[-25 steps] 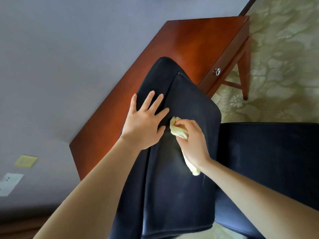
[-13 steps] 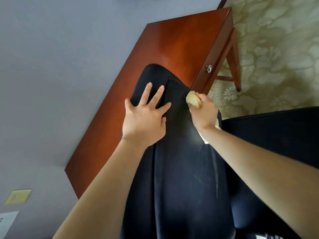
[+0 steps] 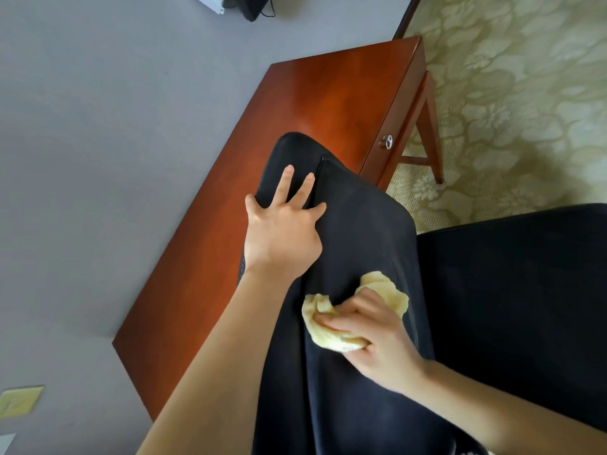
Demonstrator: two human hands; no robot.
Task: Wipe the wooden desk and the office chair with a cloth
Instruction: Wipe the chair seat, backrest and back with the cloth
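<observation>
Head view: left hand [image 3: 282, 238] splayed on black chair [image 3: 361, 231]; right hand [image 3: 377, 336] grips bunched yellow cloth [image 3: 386, 289] (fluffy).

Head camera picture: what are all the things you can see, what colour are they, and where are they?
office chair: one, black, backrest in the middle, seat to the right
wooden desk: one, reddish-brown, behind the chair, against the wall
drawer knob: one, silver, on the desk's front
cloth: one, pale yellow, bunched on the chair's backrest
carpet: one, green-beige flowered, upper right
wall: one, grey, left
wall plate: one, yellowish, lower left on the wall
dark object: one, black, top edge, too cut off to tell
left hand: one, fingers spread flat on the backrest's top
right hand: one, grips the cloth
</observation>
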